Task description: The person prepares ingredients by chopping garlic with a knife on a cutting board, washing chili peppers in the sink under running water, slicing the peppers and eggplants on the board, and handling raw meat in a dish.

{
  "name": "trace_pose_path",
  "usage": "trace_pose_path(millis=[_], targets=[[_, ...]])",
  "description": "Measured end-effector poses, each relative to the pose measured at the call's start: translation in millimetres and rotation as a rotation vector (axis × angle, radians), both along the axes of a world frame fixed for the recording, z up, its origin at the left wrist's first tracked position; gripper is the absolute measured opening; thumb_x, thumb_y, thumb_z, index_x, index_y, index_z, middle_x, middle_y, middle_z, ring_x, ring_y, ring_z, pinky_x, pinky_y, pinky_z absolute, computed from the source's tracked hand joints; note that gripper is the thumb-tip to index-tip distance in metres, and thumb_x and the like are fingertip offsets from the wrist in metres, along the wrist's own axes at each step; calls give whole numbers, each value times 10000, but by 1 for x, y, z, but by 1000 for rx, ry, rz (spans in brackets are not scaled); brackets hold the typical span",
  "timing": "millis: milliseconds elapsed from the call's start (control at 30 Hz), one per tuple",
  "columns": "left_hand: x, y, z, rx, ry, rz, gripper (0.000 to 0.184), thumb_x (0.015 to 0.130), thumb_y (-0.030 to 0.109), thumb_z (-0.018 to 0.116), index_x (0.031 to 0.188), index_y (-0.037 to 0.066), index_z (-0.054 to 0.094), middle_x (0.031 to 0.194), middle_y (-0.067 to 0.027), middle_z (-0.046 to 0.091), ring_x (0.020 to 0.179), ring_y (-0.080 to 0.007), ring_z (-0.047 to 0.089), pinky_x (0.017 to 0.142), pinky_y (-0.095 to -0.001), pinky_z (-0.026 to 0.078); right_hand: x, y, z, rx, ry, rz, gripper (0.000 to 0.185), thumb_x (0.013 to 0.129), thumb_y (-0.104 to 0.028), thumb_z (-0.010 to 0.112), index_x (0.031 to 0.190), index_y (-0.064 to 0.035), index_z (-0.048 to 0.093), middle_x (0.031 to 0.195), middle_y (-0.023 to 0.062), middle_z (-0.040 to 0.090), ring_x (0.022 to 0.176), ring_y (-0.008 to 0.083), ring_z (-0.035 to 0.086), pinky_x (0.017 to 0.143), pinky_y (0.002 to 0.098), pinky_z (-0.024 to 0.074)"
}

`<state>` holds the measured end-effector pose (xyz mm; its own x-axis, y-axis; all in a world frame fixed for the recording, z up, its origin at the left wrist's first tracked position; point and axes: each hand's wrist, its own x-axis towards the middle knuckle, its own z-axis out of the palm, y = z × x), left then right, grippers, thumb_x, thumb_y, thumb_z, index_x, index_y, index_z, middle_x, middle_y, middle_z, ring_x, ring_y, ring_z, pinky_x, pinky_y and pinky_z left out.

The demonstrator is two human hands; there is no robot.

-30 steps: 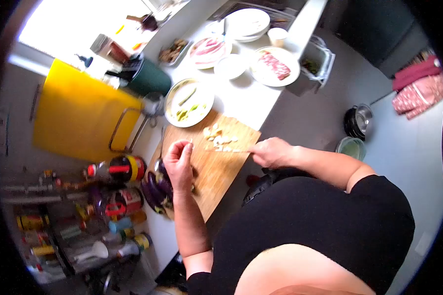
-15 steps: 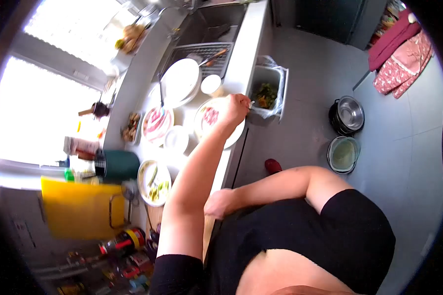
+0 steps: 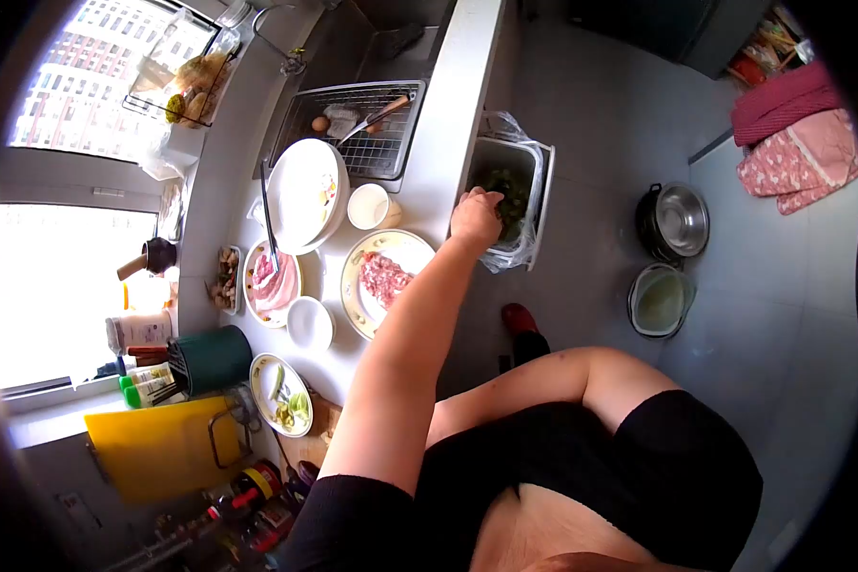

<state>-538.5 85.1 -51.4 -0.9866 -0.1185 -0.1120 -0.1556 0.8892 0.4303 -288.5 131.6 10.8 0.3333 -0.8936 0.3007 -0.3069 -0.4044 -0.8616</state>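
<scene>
My left hand hangs over the near rim of the lined waste bin. Its fingers are bent and slightly apart, and nothing shows in them. Dark green scraps lie inside the bin. Close to my left forearm, on the counter, is a plate of chopped raw meat, partly covered by the arm. A white cup stands beside that plate. My right arm bends across my body, and its hand is hidden behind my left arm.
A large white bowl, a plate of sliced meat, a small white bowl and a plate of green pieces crowd the counter. A sink rack holds eggs and a knife. Pots stand on the floor.
My left hand has moved from the counter edge over the bin, and its fingers have loosened. My right hand has passed out of sight behind my left arm. The view has shifted.
</scene>
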Motion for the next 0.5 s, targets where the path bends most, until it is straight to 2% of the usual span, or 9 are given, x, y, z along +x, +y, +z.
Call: trace_pose_path(millis=[33, 100, 133, 167, 233, 300, 333, 467, 500], targets=[[-1, 4, 19, 1, -1, 12, 188, 749, 212, 663, 914, 121, 660, 1072, -89, 567, 1066, -256, 522, 859, -366, 465, -1, 0, 0, 9, -3, 12, 204, 733, -122, 554, 910, -76, 645, 926, 164, 646, 856, 330, 625, 716, 467, 506], [-3, 11, 53, 39, -242, 130, 259, 797, 110, 562, 1035, 108, 665, 1027, -154, 579, 984, -320, 547, 905, -367, 443, -4, -1, 1, 28, -2, 41, 189, 733, -125, 555, 888, -72, 649, 913, 165, 648, 849, 332, 626, 712, 468, 505], [-7, 10, 53, 42, -333, 132, 415, 787, 77, 539, 1189, 155, 603, 1185, -164, 508, 1107, -325, 486, 965, -374, 408, -4, 0, 1, 34, -1, 56, 183, 732, -127, 555, 877, -70, 651, 906, 165, 649, 845, 332, 626, 711, 468, 505], [-4, 11, 54, 45, -331, 155, 415, 787, 77, 539, 1189, 155, 603, 1185, -164, 508, 1107, -325, 486, 965, -374, 408, -4, -1, 1, 41, 1, 75, 177, 732, -129, 556, 867, -68, 653, 900, 165, 650, 842, 333, 627, 709, 469, 505], [7, 14, 57, -163, -85, -7, 545, 773, 74, 553, 1301, 195, 496, 1294, -152, 428, 1207, -324, 408, 989, -408, 381, 0, -3, 2, 54, 13, 119, 166, 731, -133, 557, 845, -63, 657, 887, 165, 652, 835, 335, 628, 705, 470, 505], [10, 17, 68, -124, -7, -6, 667, 759, 53, 548, 1378, 240, 385, 1365, -144, 343, 1265, -328, 335, 1015, -439, 348, 3, -6, 5, 69, 36, 167, 158, 731, -136, 558, 824, -59, 660, 874, 166, 655, 827, 336, 629, 702, 471, 505], [12, 14, 77, -32, 23, -24, 669, 758, 45, 535, 1382, 219, 367, 1348, -139, 375, 1263, -327, 343, 1021, -436, 342, 5, -8, 6, 86, 53, 191, 155, 730, -138, 559, 813, -57, 662, 868, 166, 656, 824, 337, 629, 700, 471, 505], [39, -7, 148, 12, 109, -119, 430, 792, 77, 539, 1221, 91, 528, 1247, -122, 490, 1202, -302, 427, 1002, -409, 371, 15, -22, 5, 222, 220, 272, 151, 729, -145, 561, 770, -49, 670, 842, 167, 660, 809, 339, 631, 693, 474, 504], [56, -15, 171, 8, 159, -114, 382, 804, 81, 537, 1185, 75, 554, 1229, -129, 508, 1179, -302, 452, 990, -403, 385, -19, -15, 47, 210, 58, 208, 189, 756, -166, 545, 738, -10, 649, 751, 186, 645, 734, 358, 638, 642, 476, 511]])
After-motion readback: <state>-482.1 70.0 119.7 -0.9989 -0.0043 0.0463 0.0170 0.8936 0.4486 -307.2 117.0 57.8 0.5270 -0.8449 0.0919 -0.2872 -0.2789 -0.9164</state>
